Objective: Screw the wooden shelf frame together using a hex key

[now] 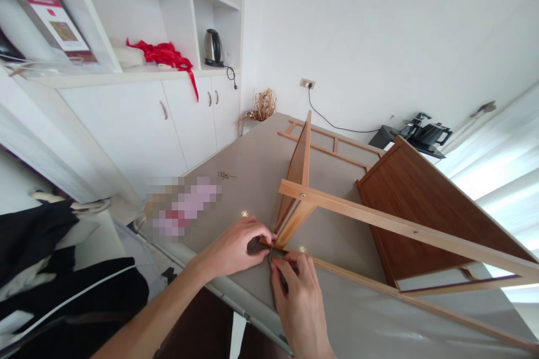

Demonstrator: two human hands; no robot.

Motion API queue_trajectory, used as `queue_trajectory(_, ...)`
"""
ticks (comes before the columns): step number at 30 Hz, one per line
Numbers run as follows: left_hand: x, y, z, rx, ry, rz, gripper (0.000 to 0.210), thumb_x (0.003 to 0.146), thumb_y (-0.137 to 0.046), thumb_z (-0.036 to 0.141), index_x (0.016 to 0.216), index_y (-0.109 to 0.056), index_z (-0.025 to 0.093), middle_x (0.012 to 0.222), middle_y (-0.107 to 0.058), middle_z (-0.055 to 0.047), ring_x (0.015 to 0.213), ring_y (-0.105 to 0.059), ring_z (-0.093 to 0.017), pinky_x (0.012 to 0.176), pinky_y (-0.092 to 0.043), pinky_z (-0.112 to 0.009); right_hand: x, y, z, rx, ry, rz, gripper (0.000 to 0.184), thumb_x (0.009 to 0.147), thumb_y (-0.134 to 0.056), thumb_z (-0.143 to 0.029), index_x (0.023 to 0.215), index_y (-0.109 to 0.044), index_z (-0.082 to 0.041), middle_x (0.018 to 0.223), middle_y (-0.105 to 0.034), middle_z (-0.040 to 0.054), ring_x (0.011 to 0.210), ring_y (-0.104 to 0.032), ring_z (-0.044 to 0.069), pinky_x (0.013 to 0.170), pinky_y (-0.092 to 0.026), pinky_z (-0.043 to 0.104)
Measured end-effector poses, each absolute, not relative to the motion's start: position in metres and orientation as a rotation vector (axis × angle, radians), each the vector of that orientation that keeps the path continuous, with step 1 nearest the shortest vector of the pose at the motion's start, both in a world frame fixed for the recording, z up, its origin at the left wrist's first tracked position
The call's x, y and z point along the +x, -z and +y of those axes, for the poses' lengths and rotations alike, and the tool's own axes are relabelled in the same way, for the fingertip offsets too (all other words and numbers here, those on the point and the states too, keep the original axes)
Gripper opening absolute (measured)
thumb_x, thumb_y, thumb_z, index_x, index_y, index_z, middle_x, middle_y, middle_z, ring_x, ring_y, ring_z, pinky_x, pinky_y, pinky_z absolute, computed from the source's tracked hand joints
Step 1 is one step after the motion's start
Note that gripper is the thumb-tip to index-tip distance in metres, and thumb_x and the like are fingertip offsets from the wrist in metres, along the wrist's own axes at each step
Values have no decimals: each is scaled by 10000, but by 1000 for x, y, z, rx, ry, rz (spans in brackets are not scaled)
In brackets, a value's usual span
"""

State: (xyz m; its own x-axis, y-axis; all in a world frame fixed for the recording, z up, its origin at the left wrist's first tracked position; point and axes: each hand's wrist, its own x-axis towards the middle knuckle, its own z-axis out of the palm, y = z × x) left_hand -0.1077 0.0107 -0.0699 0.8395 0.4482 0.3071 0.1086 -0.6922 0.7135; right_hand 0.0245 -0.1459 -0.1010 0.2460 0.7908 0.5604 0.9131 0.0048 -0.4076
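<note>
On the table (252, 162), a wooden rail (357, 277) seemingly touches the left hand (236, 245).

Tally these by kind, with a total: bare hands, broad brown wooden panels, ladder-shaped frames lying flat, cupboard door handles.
Bare hands: 2
Broad brown wooden panels: 2
Ladder-shaped frame: 1
Cupboard door handles: 3
Total: 8

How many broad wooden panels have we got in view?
2: one panel seen nearly edge-on, just beyond the left hand; one larger panel farther right. More could be hidden behind these.
</note>
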Motion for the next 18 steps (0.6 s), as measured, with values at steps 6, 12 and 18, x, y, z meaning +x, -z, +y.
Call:
queue_trajectory(6, -108, 71, 11, 2298, -616, 405, 225, 807, -655, 82, 970, -627, 233, 997, -707, 8, 980, -627, -160, 902, -493, -282, 27, 103, -145, -1797, 121, -1564, 155, 950, -571, -129, 967, -679, -239, 887, -599, 41, 826, -573, 193, 760, -499, 351)
queue_trajectory(12, -108, 71, 10, 2291, -615, 415, 220, 801, -667, 88, 956, -631, 240, 992, -704, 14, 986, -632, -152, 898, -498, -269, 28, 103, -145, -1823, 113, -1570, 178, 945, -568, -118, 1008, -682, -240, 923, -602, 50, 847, -577, 196, 787, -501, 365)
queue_trajectory(18, -108, 71, 11, 2307, -617, 417, 221, 802, -669, 92, 962, -629, 240, 998, -708, 17, 994, -631, -154, 905, -493, -272, 27, 99, -147, -1755, 86, -1631, 175, 952, -547, -117, 1001, -666, -236, 941, -634, 49, 881, -595, 197, 796, -509, 359)
